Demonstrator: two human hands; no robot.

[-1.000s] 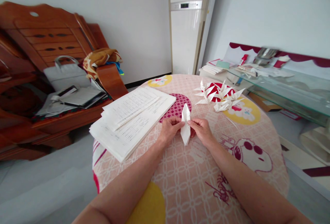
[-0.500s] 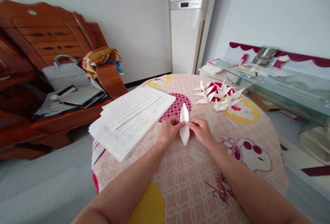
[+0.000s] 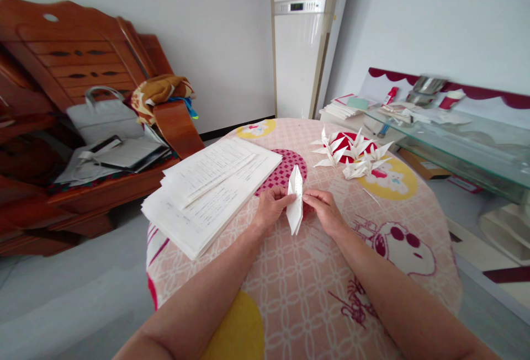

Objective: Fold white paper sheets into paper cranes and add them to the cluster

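A white sheet folded into a narrow diamond, a piece of origami paper point(image 3: 295, 213), stands upright between my hands over the round table. My left hand point(image 3: 271, 207) pinches its left side between thumb and fingers. On the right edge, the thumb and fingertips of my right hand point(image 3: 326, 210) are closed on the same paper. Printed or written marks show along its upper right face. Several finished white paper cranes point(image 3: 356, 168) stand in a cluster beyond my right hand. To the left of my left hand lies a stack of written paper sheets point(image 3: 211, 200).
A patterned pink cloth covers the round table point(image 3: 290, 305). A thin white paper strip point(image 3: 371, 197) lies right of my hands. At left is a wooden bench point(image 3: 83, 45) with a grey bag point(image 3: 103, 109); at right, a glass shelf unit point(image 3: 467, 142) holds papers and bowls.
The folded paper has turned slightly and its lower end has shifted a little left. My right fingertips have moved slightly outward along its right edge. The cranes and the stack stay put.
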